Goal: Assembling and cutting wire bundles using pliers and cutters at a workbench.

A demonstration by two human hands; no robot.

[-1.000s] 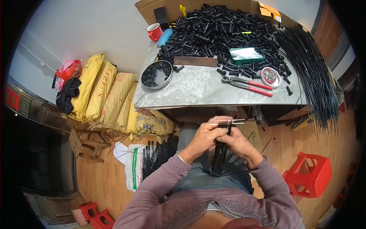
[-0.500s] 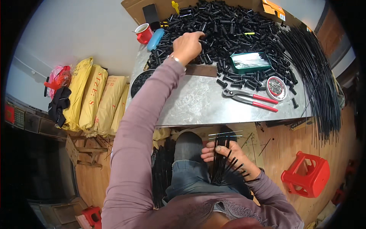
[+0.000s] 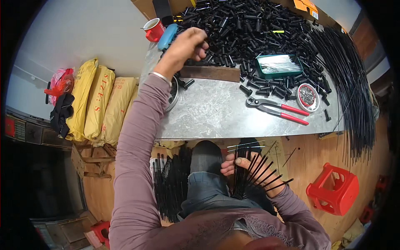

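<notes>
My left hand (image 3: pixel 181 49) hangs over the near left edge of a heap of short black flanged tubular pieces (image 3: pixel 246 31). Its fingers are curled in, and whatever they hold is too small or hidden to tell. Below it, one black piece (image 3: pixel 189 83) lies by a bowl (image 3: pixel 173 95) mostly covered by my forearm. My right hand (image 3: pixel 246 164), above my lap, grips a fanned bundle of thin black rods (image 3: pixel 240 177), thumb across them. Thin pale wires (image 3: pixel 246 146) stick out crosswise at the bundle's upper end.
A brown flat bar (image 3: pixel 212 73) edges the heap. Red-handled pincers (image 3: pixel 277 111), a dish of small metal bits (image 3: pixel 307 98) and a green tray (image 3: pixel 281 74) of white sticks lie right. Long black rods (image 3: pixel 354 91) overhang the table. Left are a red mug (image 3: pixel 154 31) and blue case (image 3: pixel 168 36).
My left hand has drawn back leftward from the heap, its fingers now curled. The rods in my right hand have fanned out further. My view has shifted slightly.
</notes>
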